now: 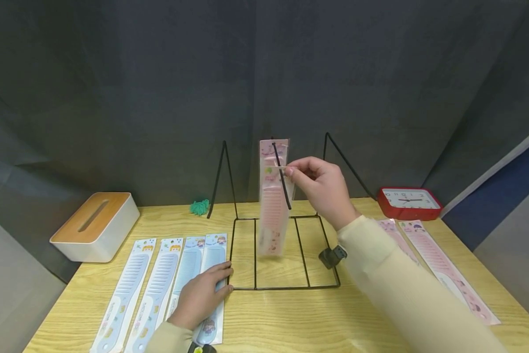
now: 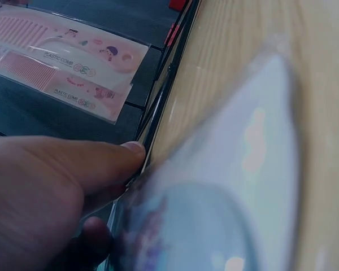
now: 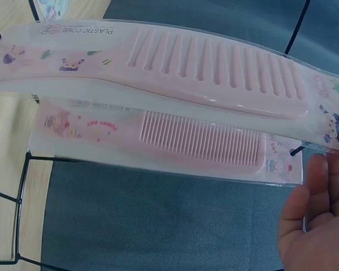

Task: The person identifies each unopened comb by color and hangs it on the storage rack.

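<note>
My right hand (image 1: 320,189) pinches the edge of a pink packaged comb (image 3: 214,73) near its top end, at the middle prong of a black wire rack (image 1: 282,288). Behind it, a second pink packaged comb (image 3: 203,141), with finer teeth, hangs on the prong. In the head view the front package mostly covers the rear one. Down at the rack's left side lies my left hand (image 1: 204,294), its fingertips against the base wire. Under and beside that hand is a blue packaged comb (image 1: 214,255).
More blue packaged combs (image 1: 129,274) lie in a row at the left. Pink packaged combs (image 1: 440,264) lie at the right, partly behind my right sleeve. A tissue box (image 1: 101,240), a green tangle (image 1: 199,207) and a red clock (image 1: 410,213) stand toward the back.
</note>
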The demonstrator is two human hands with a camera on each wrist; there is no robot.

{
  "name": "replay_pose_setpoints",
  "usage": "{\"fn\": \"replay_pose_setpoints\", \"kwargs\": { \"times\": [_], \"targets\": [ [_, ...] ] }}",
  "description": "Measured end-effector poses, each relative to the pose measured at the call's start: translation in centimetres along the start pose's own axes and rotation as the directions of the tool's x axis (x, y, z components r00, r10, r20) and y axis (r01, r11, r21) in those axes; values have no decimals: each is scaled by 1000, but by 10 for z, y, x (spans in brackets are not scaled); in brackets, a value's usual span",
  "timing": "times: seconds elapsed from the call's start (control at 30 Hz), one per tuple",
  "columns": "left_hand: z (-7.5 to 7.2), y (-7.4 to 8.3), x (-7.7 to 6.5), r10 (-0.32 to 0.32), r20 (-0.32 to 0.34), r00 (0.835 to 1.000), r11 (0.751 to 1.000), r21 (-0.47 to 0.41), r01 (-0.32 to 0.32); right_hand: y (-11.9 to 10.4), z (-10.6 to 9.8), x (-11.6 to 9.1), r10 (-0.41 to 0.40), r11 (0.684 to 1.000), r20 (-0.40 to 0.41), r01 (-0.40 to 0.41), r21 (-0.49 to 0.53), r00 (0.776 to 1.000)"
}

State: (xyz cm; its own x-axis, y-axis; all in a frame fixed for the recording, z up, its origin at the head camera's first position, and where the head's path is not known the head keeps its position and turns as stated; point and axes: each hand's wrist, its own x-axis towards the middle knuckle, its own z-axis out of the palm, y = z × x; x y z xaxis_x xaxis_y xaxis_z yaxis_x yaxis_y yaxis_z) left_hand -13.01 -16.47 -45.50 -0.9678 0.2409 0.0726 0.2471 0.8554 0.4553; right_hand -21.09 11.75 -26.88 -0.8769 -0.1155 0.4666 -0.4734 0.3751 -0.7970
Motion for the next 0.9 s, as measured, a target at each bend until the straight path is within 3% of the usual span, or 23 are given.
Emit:
{"fn": "replay_pose_setpoints", "kwargs": {
  "times": [0.37,0.9],
  "targets": [
    [1,-1,0,-3,2,1000,1000,13,3,5,6,23,53,999,-40,-53,-11,998],
    [7,-3,3,-24,-60,998,1000,19,25,12,20,52,150,988,-141,-152,-10,979]
  ]
}}
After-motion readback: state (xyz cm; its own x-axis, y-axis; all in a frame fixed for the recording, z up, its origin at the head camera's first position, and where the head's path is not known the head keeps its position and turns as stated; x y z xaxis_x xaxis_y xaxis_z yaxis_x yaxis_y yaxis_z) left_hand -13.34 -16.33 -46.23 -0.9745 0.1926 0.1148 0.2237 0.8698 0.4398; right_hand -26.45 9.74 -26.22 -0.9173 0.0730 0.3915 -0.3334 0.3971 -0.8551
